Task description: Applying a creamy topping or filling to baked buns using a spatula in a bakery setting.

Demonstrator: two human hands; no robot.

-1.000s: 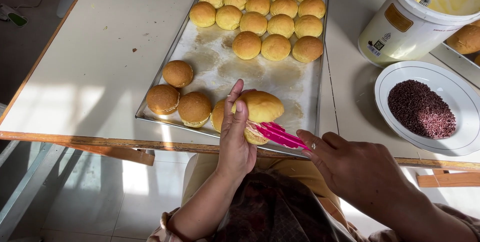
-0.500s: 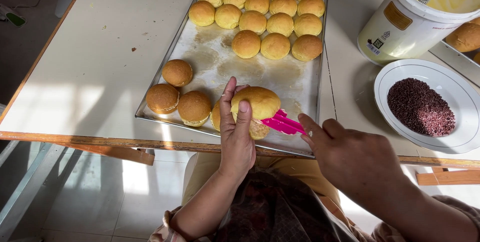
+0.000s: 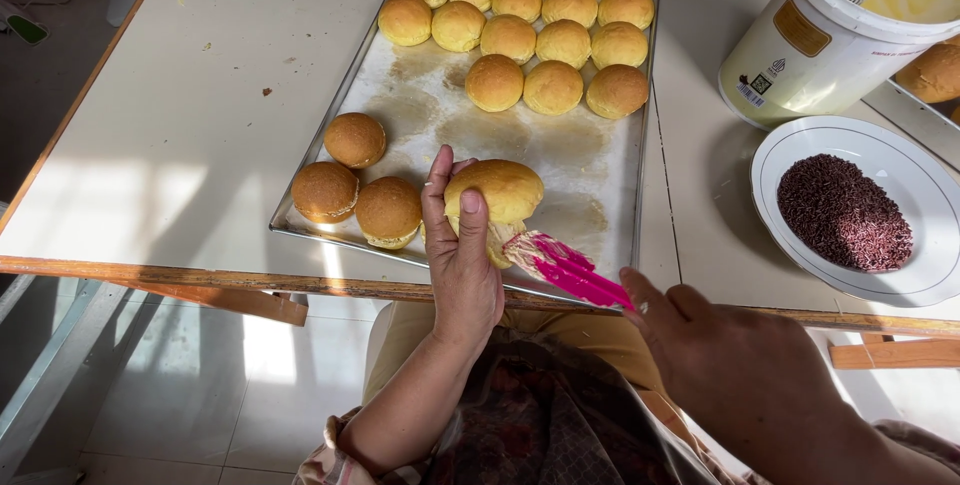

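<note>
Head view: bun (image 3: 497, 191) held over tray (image 3: 420, 115).
Left hand (image 3: 462, 255) clasps the bun; right hand (image 3: 735, 360) grips a pink brush (image 3: 570, 270) touching it.

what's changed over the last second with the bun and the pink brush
The right hand has pushed the pink brush leftward, from beside the bun to under its lower edge. The left hand still holds that bun over the tray, fingers barely shifted. The other buns, bowl of sprinkles and tub stayed put.
</note>
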